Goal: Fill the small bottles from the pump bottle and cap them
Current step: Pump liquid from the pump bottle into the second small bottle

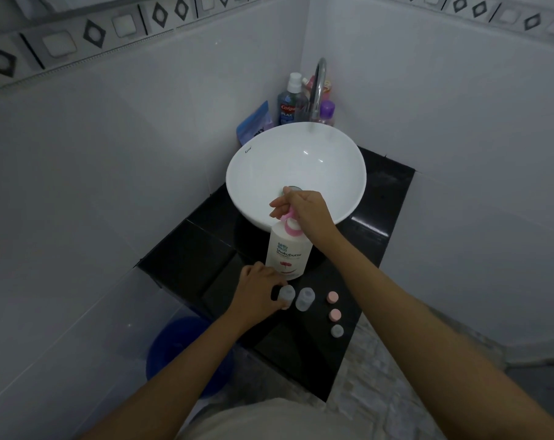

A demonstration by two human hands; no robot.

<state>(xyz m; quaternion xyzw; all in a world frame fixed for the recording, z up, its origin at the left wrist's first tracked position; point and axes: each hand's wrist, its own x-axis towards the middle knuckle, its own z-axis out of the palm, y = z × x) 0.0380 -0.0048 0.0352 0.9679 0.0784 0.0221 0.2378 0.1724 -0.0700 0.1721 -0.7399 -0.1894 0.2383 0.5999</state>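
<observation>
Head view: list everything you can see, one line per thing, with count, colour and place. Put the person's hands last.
pump bottle: one, white with pink pump, on the counter before the basin.
small bottles: two, translucent, uncapped, side by side in front of the pump bottle.
caps: three, two pink and one grey, in a row right of the small bottles.
counter: one, black, in the corner.
basin: one, white, on the counter.
tap: one, chrome, behind the basin.
toiletries: several, mixed colours, behind the basin.
bucket: one, blue, on the floor at left.
left hand: holds the left small bottle.
right hand: grips the pump head.
</observation>
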